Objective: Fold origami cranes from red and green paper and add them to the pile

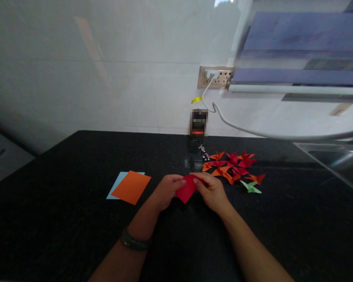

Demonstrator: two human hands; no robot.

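Observation:
Between my two hands is a folded piece of red origami paper (pixel 186 192), its lower corner pointing toward me. My left hand (pixel 168 191) pinches its left edge, thumb on top. On the other side my right hand (pixel 212 191) grips the upper right edge between thumb and fingers. The fingers beneath the paper are partly hidden. Just beyond my right hand lies a group of folded paper cranes, among them red ones (pixel 239 171), orange ones (pixel 222 171) and a light green one (pixel 252 187). To the left, an orange sheet (pixel 132 187) overlaps a light blue sheet (pixel 114 191).
A black countertop (pixel 61 219) runs to a tiled wall (pixel 152 94). Against the wall stands a blurred dark box (pixel 198 122), with a beaded strand (pixel 204 152) in front. A white cable (pixel 238 127) hangs from the wall socket (pixel 216 76). A metal sink (pixel 337 158) borders the right.

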